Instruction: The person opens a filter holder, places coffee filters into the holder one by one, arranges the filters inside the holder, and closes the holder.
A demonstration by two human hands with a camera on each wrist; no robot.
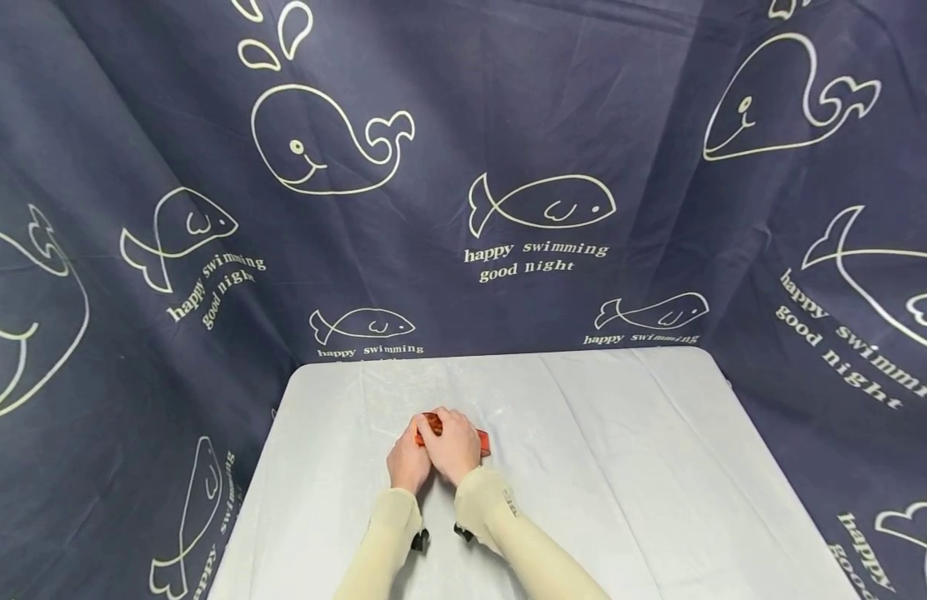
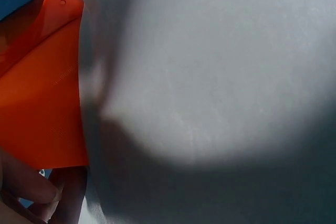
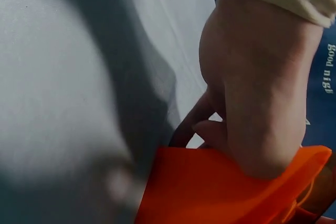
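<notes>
On the white-covered table, both hands meet at an orange-red, box-like object (image 1: 484,442) with a dark brown, glossy part on top; its exact kind does not show. My left hand (image 1: 408,460) grips its left end. Over the middle lies my right hand (image 1: 458,446), fingers curled round it, and the orange right end sticks out beyond. In the left wrist view, a flat orange side (image 2: 44,106) ends in a rounded corner with a small round dot, with fingertips (image 2: 31,182) below it. The right wrist view shows a hand (image 3: 257,87) against the orange surface (image 3: 205,187).
The white table cover (image 1: 621,467) has long creases and stretches out around the hands. A dark blue curtain (image 1: 538,308) with whale and fish drawings stands behind the table and along both sides. Small black pieces (image 1: 463,533) sit at the inner wrists.
</notes>
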